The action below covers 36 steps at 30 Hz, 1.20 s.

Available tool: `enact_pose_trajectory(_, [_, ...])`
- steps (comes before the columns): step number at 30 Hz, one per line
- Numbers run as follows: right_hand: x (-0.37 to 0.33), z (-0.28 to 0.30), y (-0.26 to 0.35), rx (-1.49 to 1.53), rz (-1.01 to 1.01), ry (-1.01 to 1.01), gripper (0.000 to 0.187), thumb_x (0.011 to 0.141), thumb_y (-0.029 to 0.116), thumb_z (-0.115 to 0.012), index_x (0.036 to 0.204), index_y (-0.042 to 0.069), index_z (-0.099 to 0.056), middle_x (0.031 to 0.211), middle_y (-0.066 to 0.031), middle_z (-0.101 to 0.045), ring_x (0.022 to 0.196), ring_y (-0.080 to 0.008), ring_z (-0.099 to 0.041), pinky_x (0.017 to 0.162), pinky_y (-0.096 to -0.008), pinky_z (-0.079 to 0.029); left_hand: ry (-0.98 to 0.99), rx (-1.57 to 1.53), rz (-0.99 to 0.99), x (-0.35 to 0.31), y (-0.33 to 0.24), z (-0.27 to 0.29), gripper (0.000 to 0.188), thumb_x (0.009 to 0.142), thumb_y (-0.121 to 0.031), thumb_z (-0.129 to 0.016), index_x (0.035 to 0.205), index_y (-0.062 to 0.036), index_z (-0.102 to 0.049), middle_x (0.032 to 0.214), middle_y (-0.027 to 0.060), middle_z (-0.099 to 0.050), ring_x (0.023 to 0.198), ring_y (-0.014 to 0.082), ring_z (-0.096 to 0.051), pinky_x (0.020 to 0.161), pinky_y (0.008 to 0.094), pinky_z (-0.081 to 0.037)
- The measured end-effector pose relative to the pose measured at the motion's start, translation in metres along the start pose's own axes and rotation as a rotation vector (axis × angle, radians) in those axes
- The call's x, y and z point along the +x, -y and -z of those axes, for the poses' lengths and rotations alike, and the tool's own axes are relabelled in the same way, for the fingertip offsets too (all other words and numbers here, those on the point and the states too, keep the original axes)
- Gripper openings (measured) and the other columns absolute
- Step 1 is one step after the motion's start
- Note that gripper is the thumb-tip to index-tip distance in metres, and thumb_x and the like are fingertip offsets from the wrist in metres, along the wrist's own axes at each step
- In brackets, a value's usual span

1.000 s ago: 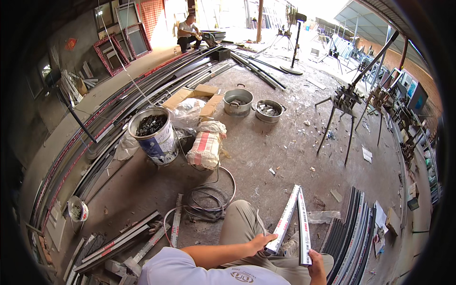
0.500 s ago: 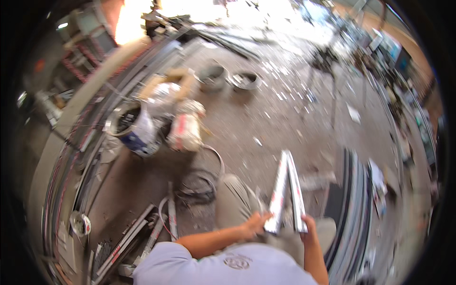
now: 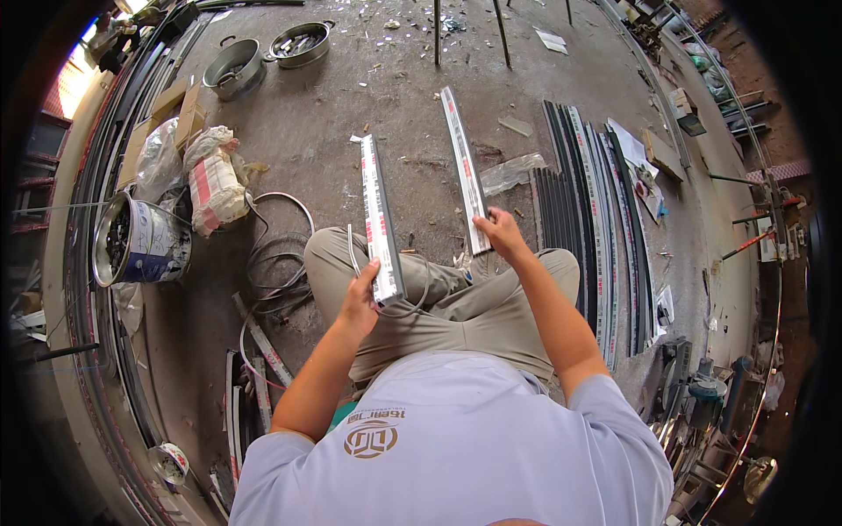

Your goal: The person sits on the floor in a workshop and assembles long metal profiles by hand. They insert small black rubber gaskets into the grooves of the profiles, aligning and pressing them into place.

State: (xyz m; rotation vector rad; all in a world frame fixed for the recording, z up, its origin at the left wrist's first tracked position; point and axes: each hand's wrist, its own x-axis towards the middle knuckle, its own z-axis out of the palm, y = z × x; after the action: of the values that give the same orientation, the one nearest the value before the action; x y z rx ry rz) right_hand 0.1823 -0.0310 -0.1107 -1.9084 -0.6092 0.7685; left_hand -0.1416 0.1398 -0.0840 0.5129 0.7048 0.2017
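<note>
— With the middle of the head view taken as the dial's centre, where is the left hand [image 3: 360,302] found?

— Toward eight o'clock. It is closed around the lower end of a long, straight bar with a white, red-printed face and a dark side [image 3: 377,219]. The bar's middle is placed between ten and eleven, and its near end is held over crossed legs in beige cloth trousers [image 3: 421,333].

— And the right hand [image 3: 500,230]?

— It is seen toward two o'clock. A second slim white bar, printed in red and dark-edged [image 3: 463,167], is pinched in it near the lower end, with the far end aimed at twelve.

— Are the two bars touched together?

— No, they are held apart, and brown-grey concrete floor [image 3: 410,188] is seen between them.

— What is laid about?

— Between two and three, a row of long dark and white strips [image 3: 589,237] is laid side by side, beyond the right knee. At nine, a blue-and-white bucket [image 3: 158,245] is filled with small dark pieces. Toward ten, a cream bundle striped in red [image 3: 219,188] is set down. Near eleven, two round grey metal pots [image 3: 241,86] are placed just beside each other.
</note>
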Motion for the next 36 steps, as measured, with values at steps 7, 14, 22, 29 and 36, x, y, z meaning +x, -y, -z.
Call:
enact_pose_trajectory(7, [0.069,-0.055,-0.015,-0.763,0.076,-0.159,0.041,0.088,0.04,-0.072,0.104,0.002,-0.068,0.094,-0.024,-0.076,0.092,-0.044,-0.074,0.084,-0.0523,-0.058,-0.072,-0.083,0.034,0.003,0.001,-0.013,0.028,0.104,-0.041,-0.065,0.111,-0.0139,-0.069,0.085,-0.0009,-0.074,0.062,0.0115,-0.067,0.049,0.0285,-0.05])
enact_pose_trajectory(14, [0.076,-0.1,-0.118,-0.837,0.025,-0.007,0.046,0.087,0.032,-0.069,0.122,0.003,-0.058,0.099,-0.0245,-0.076,0.095,-0.0444,-0.073,0.083,-0.0533,-0.058,-0.018,-0.07,0.073,0.002,0.01,-0.026,0.036,0.105,-0.043,-0.063,0.118,-0.0102,-0.067,0.096,0.002,-0.074,0.083,0.0152,-0.07,0.071,0.0316,-0.056])
enact_pose_trajectory(22, [0.049,-0.092,-0.018,-0.166,0.13,0.071,0.052,0.097,0.019,-0.071,0.143,-0.001,-0.057,0.118,-0.0168,-0.071,0.101,-0.0251,-0.071,0.089,-0.0361,-0.057,-0.047,0.003,0.116,0.019,0.021,-0.04,0.031,0.102,-0.044,-0.067,0.105,-0.0131,-0.066,0.079,-0.0034,-0.064,0.052,0.0065,-0.046,0.045,0.0247,-0.029])
enact_pose_trajectory(29, [-0.014,-0.098,0.074,0.038,0.312,0.185,0.043,0.101,0.018,-0.07,0.139,-0.001,-0.061,0.115,-0.0142,-0.074,0.101,-0.0216,-0.071,0.09,-0.0365,-0.056,-0.046,0.196,0.111,0.036,0.046,-0.068,0.035,0.107,-0.042,-0.061,0.081,-0.02,-0.054,0.06,-0.0102,-0.037,0.047,0.0063,-0.03,0.048,0.0293,-0.023])
enact_pose_trajectory(36, [-0.038,-0.1,0.05,-0.207,0.281,0.05,0.059,0.098,0.023,-0.074,0.146,-0.004,-0.053,0.143,-0.0213,-0.058,0.132,-0.0306,-0.056,0.113,-0.0407,-0.043,0.038,0.085,0.095,0.039,0.057,-0.054,0.041,0.108,-0.048,-0.059,0.079,-0.0213,-0.048,0.06,-0.0103,-0.034,0.049,0.0059,-0.029,0.049,0.027,-0.023])
